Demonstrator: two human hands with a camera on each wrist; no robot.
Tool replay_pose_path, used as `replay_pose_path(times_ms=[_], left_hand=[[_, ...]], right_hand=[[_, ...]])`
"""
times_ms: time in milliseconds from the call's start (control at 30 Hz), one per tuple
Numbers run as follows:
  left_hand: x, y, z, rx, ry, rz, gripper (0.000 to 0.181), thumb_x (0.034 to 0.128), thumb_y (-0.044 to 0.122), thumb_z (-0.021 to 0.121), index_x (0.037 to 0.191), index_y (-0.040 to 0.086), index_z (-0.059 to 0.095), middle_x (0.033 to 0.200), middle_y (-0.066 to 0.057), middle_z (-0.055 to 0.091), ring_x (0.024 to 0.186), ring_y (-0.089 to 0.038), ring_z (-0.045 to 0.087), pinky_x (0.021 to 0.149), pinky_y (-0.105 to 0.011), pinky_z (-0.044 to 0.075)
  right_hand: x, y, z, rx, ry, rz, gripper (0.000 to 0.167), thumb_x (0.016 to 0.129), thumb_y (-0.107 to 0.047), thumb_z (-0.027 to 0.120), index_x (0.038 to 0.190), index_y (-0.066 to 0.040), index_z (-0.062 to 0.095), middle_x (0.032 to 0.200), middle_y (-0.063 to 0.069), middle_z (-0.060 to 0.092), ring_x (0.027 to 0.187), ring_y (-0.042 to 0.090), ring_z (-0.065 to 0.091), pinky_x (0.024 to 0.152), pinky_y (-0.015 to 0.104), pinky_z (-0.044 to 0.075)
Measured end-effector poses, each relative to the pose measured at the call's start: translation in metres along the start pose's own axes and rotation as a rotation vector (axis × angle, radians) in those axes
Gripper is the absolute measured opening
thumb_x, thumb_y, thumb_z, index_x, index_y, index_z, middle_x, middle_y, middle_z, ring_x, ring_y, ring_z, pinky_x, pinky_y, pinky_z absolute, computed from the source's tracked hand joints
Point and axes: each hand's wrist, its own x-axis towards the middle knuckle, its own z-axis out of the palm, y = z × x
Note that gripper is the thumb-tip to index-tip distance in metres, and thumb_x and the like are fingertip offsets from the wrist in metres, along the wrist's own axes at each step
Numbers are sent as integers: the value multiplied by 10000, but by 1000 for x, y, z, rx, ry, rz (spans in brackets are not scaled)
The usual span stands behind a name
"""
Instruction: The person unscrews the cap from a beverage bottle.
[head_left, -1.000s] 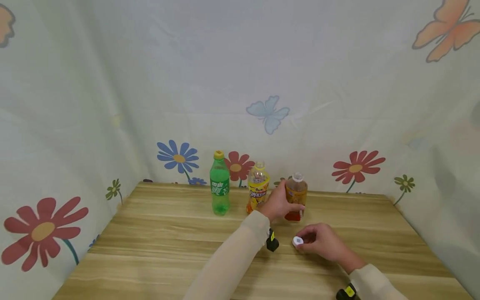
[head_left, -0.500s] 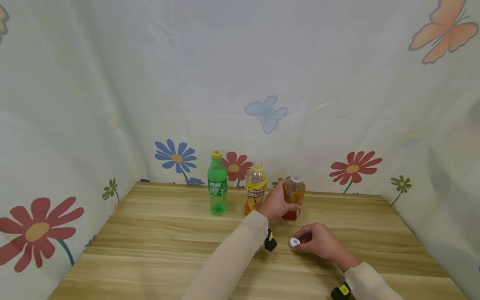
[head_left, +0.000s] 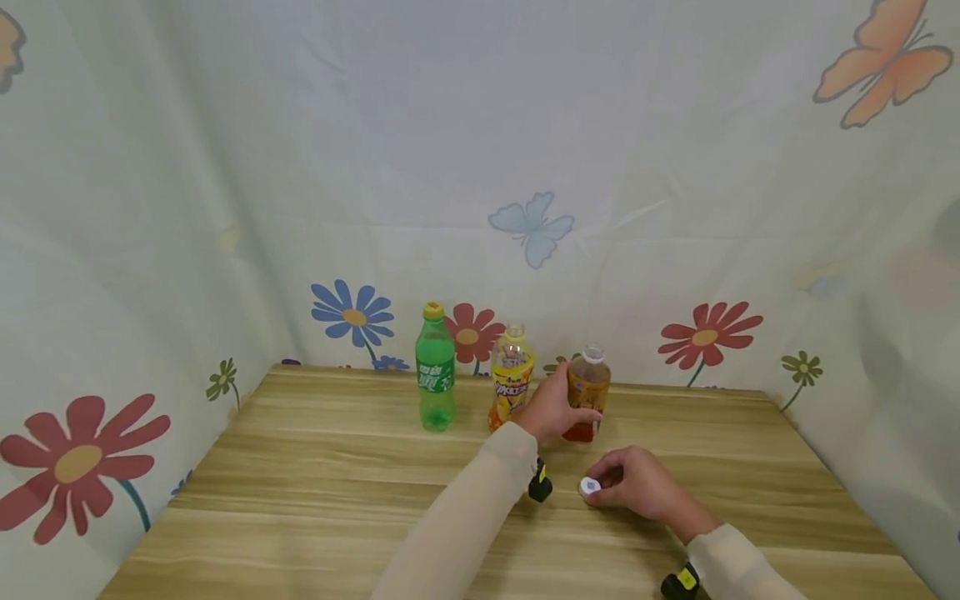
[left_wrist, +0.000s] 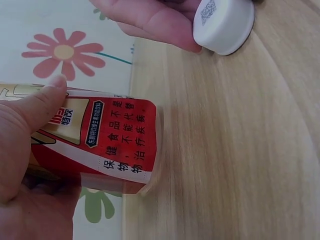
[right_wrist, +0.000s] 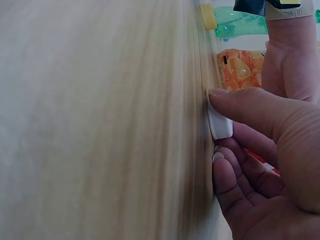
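Observation:
Upright on the table, a bottle (head_left: 589, 392) with a red and gold label has an uncapped neck. My left hand (head_left: 551, 408) grips its body, thumb across the front, as the left wrist view also shows. Nearer to me, my right hand (head_left: 641, 483) pinches a white bottle cap (left_wrist: 225, 22) between thumb and fingers. In the right wrist view the cap's edge is at the tabletop, against or very close to it. Just left of the left hand stands an uncapped bottle with a yellow label (head_left: 512, 383), partly hidden by that hand.
A green bottle (head_left: 436, 375) with its yellow cap on stands farther left. Another yellow cap (right_wrist: 208, 16) lies on the wooden table (head_left: 337, 475), visible only in the right wrist view. A flower-print curtain (head_left: 420, 150) rises behind the table.
The head view has shifted slightly. Both hands, the bottles and the white cap hold nearly the same places on the table.

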Motion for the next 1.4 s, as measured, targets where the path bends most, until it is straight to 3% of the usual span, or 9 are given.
replay_pose_path(times_ms=[333, 667, 867, 1400], left_hand=[[1, -4, 2, -6, 1, 6, 750, 817, 354, 864, 1419, 222, 435, 1375, 21, 614, 1284, -161, 597, 1117, -397, 488], [2, -10, 2, -19, 26, 26, 824, 834, 341, 852, 1499, 199, 386, 1430, -3, 590, 1324, -180, 577, 1136, -397, 471], [1, -11, 2, -39, 4, 36, 835, 835, 327, 853, 1512, 195, 383, 1437, -7, 586, 1331, -177, 568, 1143, -393, 463], [4, -8, 5, -43, -9, 9, 884, 835, 305, 854, 1553, 200, 349, 1453, -15, 580, 1343, -189, 563, 1151, -413, 457]], right_hand=[[1, 0, 1, -8, -7, 22, 233, 791, -211, 890, 946, -74, 782, 892, 23, 768, 795, 104, 675, 672, 203, 545], [5, -1, 2, -22, 3, 30, 237, 793, -217, 890, 946, -74, 780, 892, 21, 763, 796, 113, 668, 673, 203, 540], [5, 0, 2, -37, 1, 31, 237, 790, -223, 893, 937, -78, 776, 882, 14, 757, 788, 111, 662, 668, 203, 534], [4, 2, 0, -56, 11, 15, 228, 790, -235, 892, 927, -93, 777, 870, -17, 752, 767, 50, 649, 670, 194, 535]])
